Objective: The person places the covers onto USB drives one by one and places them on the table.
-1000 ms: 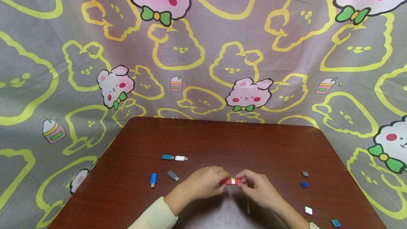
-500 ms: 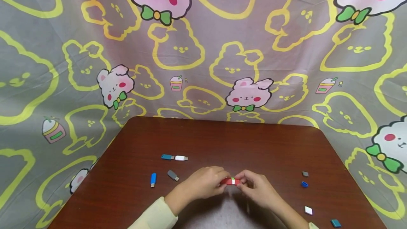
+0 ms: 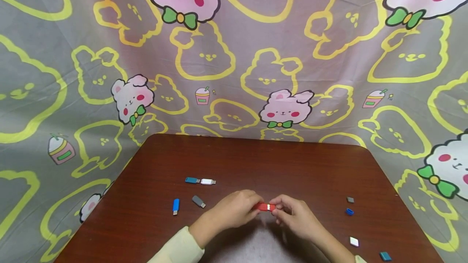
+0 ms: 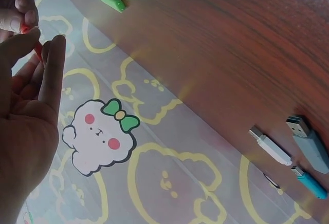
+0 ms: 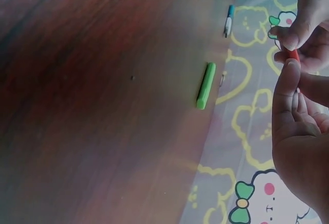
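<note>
My left hand (image 3: 237, 210) pinches the body of a red USB stick (image 3: 261, 206) above the table's middle. From the other side, my right hand (image 3: 297, 216) grips its red cap (image 3: 273, 207) between thumb and fingers. Stick and cap are in line, with a narrow strip of the metal connector (image 3: 268, 207) showing between them. In both wrist views the fingers cover most of the red pieces. A green USB stick or its body (image 5: 206, 86) lies on the table beyond the hands; the head view hides it behind the red stick.
On the left of the brown table (image 3: 256, 161) lie uncapped USB sticks: teal (image 3: 191, 180), white (image 3: 207, 182), blue (image 3: 176, 205) and grey (image 3: 198, 201). Loose caps lie on the right: grey (image 3: 350, 199), blue (image 3: 349, 212), white (image 3: 354, 241) and teal (image 3: 385, 256). A patterned cloth (image 3: 234, 92) hangs behind.
The exposed connector strip between the red stick and cap has become narrower. Both hands have risen very slightly, and the red pieces now cover the green thing in the head view.
</note>
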Motion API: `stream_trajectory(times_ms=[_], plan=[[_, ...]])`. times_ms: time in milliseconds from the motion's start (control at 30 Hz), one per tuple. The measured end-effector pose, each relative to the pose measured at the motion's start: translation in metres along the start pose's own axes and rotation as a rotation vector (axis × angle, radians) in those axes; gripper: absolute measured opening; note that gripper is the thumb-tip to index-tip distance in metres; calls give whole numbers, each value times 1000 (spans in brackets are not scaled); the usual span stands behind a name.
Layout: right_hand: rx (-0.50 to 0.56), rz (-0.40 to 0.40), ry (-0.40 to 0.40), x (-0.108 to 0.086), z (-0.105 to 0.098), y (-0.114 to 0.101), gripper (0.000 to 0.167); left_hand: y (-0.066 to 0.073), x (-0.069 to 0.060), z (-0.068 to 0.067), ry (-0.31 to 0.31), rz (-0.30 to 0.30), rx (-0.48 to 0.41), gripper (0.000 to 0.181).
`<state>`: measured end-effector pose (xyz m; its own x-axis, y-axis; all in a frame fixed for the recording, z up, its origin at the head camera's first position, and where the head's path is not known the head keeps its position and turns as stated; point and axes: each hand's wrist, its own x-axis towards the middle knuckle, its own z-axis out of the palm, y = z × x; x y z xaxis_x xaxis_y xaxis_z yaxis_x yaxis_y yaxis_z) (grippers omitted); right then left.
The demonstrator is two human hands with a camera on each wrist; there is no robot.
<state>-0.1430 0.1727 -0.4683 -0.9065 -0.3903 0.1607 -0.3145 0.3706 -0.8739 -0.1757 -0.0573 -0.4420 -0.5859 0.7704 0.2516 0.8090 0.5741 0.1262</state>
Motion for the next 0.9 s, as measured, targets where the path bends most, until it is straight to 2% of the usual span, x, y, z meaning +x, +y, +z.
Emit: stream_trajectory(times_ms=[233, 333, 600, 733, 900], plan=[[-5, -30, 7, 1, 1, -1, 12, 3, -1, 0, 26, 65, 59, 14], [-14, -37, 13, 1, 1, -1, 11, 4, 0, 1, 33, 70, 58, 14], [-18, -35, 32, 1, 4, -6, 10, 12, 1, 2, 80, 31, 100, 11], [-34, -32, 38, 2, 5, -8, 11, 14, 0, 2, 83, 1, 102, 12], [-51, -50, 26, 1, 6, -6, 11, 14, 0, 0, 68, -7, 85, 10]])
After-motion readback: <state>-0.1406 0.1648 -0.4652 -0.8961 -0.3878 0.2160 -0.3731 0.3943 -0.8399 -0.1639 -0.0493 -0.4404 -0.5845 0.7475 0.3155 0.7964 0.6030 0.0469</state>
